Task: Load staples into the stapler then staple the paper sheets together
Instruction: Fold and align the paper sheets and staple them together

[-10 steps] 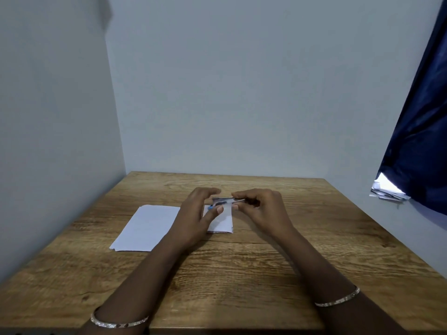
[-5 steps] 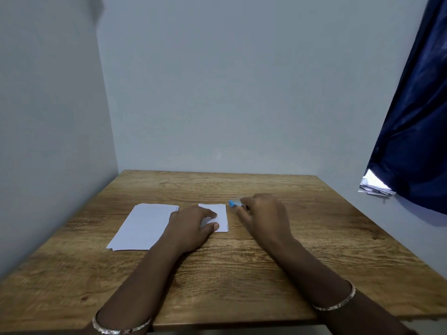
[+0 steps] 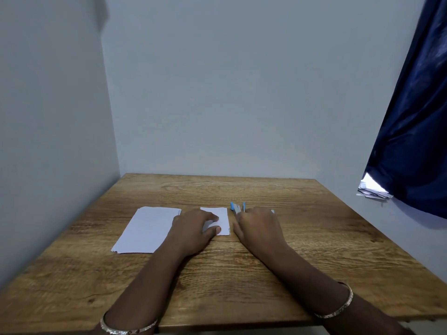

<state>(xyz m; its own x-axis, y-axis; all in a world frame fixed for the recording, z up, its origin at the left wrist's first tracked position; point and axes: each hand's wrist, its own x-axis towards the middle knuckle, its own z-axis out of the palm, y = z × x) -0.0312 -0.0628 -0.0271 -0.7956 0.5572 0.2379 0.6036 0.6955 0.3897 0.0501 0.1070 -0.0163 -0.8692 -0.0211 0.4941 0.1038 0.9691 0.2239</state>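
Fingers [image 3: 208, 216] of the left hand [image 3: 192, 229] lay bent and close together, resting with the thumb on the small white sheet [image 3: 223, 213], which was flat on the wooden table [image 3: 242, 274]. Just to the right, the right hand [image 3: 260, 227] covered the near end of the blue stapler [image 3: 235, 207], whose far end stuck out beyond it. That hand's fingers were hidden beneath it, so their grip could not be told. A larger paper stack [image 3: 147, 228] lay left of the small sheet
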